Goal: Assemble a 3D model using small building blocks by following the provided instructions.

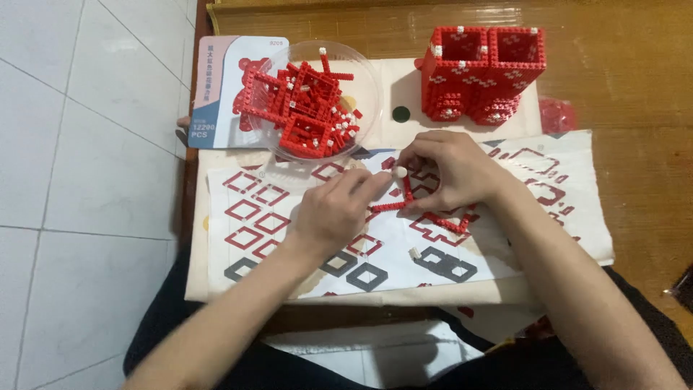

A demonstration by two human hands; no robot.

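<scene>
Near the middle of the frame both hands meet over a printed instruction sheet (pixel 289 217) that lies on the wooden tabletop (pixel 621 94). The left hand (pixel 333 211) pinches a small white brick (pixel 399 172) between thumb and forefinger, holding it right against the top of a thin red brick frame (pixel 401 196). The right hand (pixel 449 172) has its fingers curled and closed on that same frame from the right, steadying it just above the sheet. Part of a red strip (pixel 449 222) shows below the right hand, resting on the paper, and a loose white brick (pixel 415 253) sits lower down beside a grey printed shape. In the upper middle of the frame a clear plastic bowl (pixel 361 87) holds a heap of red frames (pixel 303 105) with white pieces among them. To the upper right stands a tall red block model (pixel 480 76) with two open square tops. A pink and blue card (pixel 216 94) lies under the bowl's left edge.
</scene>
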